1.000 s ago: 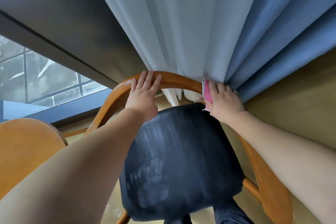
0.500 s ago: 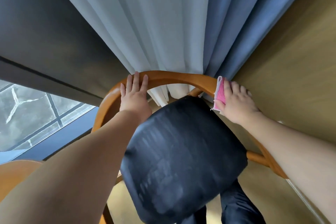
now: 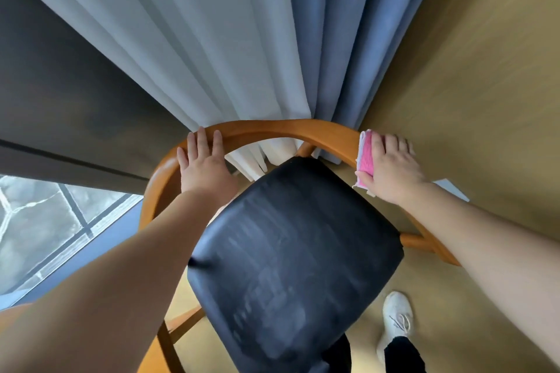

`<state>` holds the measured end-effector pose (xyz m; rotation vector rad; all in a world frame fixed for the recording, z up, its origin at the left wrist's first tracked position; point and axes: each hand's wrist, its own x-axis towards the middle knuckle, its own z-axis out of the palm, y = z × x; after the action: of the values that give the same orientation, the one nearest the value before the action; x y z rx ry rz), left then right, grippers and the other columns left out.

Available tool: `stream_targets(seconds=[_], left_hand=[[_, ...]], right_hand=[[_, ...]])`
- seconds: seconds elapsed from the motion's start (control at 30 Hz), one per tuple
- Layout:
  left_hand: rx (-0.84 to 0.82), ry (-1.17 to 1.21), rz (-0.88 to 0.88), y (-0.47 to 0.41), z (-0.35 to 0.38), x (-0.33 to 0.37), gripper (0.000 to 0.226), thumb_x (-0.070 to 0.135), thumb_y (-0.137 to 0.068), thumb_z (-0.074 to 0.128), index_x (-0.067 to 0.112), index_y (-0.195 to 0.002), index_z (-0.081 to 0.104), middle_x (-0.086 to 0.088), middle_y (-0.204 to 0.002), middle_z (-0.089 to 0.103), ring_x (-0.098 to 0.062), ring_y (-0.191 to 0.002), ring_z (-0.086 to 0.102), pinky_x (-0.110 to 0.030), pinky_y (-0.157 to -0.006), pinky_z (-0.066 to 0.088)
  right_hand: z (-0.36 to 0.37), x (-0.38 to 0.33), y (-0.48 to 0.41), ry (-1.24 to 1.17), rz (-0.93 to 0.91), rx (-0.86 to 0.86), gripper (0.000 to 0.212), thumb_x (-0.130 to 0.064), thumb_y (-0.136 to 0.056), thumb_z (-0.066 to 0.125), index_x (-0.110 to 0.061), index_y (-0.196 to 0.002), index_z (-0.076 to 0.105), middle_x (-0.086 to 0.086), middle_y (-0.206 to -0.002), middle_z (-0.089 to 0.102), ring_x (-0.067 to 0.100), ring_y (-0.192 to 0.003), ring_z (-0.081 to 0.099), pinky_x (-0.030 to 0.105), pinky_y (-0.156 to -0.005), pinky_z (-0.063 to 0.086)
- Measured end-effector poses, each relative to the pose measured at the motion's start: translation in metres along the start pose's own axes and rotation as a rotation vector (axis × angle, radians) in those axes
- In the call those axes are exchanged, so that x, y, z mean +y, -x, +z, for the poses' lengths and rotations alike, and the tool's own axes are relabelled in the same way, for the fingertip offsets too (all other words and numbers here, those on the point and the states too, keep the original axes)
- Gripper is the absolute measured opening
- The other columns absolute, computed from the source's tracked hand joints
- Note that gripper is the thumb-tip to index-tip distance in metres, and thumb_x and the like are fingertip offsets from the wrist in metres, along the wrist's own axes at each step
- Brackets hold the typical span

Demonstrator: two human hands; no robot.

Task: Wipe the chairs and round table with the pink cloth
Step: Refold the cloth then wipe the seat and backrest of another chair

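A wooden chair with a curved orange back rail (image 3: 272, 127) and a black padded seat (image 3: 297, 251) stands below me against the curtains. My left hand (image 3: 206, 166) rests flat on the left part of the rail, fingers straight. On the rail's right bend, my right hand (image 3: 394, 169) grips the folded pink cloth (image 3: 365, 154) and presses it onto the wood, thumb tucked under the cloth's edge. A thin strip of the round wooden table (image 3: 12, 313) shows at the lower left edge, mostly hidden by my left arm.
White curtains (image 3: 181, 54) and blue curtains (image 3: 342, 39) hang right behind the chair back. A tan wall (image 3: 469, 85) runs close along the right. A window (image 3: 45, 221) lies at lower left. My white shoe (image 3: 397, 318) stands beside the seat.
My right hand slid the pink cloth rightward along the rail, from near the middle to the right bend. My left hand stayed on the rail. My view swung right, away from the table.
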<state>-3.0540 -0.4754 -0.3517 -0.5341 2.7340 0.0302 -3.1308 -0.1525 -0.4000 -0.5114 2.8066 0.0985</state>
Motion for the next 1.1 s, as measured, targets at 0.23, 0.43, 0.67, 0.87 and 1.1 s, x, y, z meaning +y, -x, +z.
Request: stream_targets(seconds=[0.23,0.43,0.67,0.87,1.1], left_hand=[[-0.01,0.059,0.42,0.009,0.018,0.081,0.08,0.015,-0.084,0.048,0.011,-0.151,0.005,-0.004,-0.16,-0.003,-0.017,-0.146,-0.009,-0.032,-0.118,-0.005],[-0.068,0.045,0.568,-0.008,0.035,0.14,0.084,0.012,-0.084,0.046,0.015,-0.152,-0.004,-0.001,-0.159,-0.013,-0.015,-0.145,-0.013,-0.028,-0.116,-0.01],[-0.104,0.041,0.51,-0.007,0.048,0.151,0.096,0.008,-0.081,0.05,0.02,-0.149,-0.017,0.003,-0.155,-0.026,-0.014,-0.144,-0.019,-0.029,-0.118,-0.005],[-0.136,0.002,0.482,-0.008,0.045,0.152,0.099,0.003,-0.078,0.048,0.021,-0.148,-0.02,0.004,-0.154,-0.028,-0.013,-0.143,-0.02,-0.031,-0.119,-0.002],[-0.159,-0.025,0.447,-0.005,0.044,0.156,0.101,0.001,-0.076,0.047,0.021,-0.147,-0.023,0.004,-0.153,-0.031,-0.013,-0.143,-0.021,-0.031,-0.118,-0.002]], right_hand=[[0.017,-0.004,-0.004,-0.054,-0.037,0.087,0.085,-0.053,-0.086,0.055,-0.003,-0.148,0.027,0.021,-0.139,0.041,0.039,-0.115,0.047,0.047,-0.096,0.04],[0.024,0.0,-0.005,-0.053,-0.031,0.149,0.086,-0.057,-0.082,0.056,-0.004,-0.146,0.033,0.02,-0.133,0.047,0.036,-0.106,0.053,0.044,-0.086,0.043],[0.029,0.01,0.007,-0.072,-0.022,0.178,0.087,-0.058,-0.083,0.056,-0.006,-0.147,0.029,0.018,-0.136,0.045,0.033,-0.106,0.052,0.042,-0.086,0.042],[0.037,0.033,0.049,-0.052,0.071,0.147,0.086,-0.057,-0.082,0.056,-0.004,-0.145,0.03,0.018,-0.129,0.049,0.033,-0.098,0.056,0.042,-0.08,0.046],[0.049,0.053,0.097,-0.062,0.175,0.101,0.088,-0.056,-0.08,0.062,-0.001,-0.143,0.035,0.019,-0.124,0.054,0.033,-0.093,0.059,0.041,-0.075,0.049]])
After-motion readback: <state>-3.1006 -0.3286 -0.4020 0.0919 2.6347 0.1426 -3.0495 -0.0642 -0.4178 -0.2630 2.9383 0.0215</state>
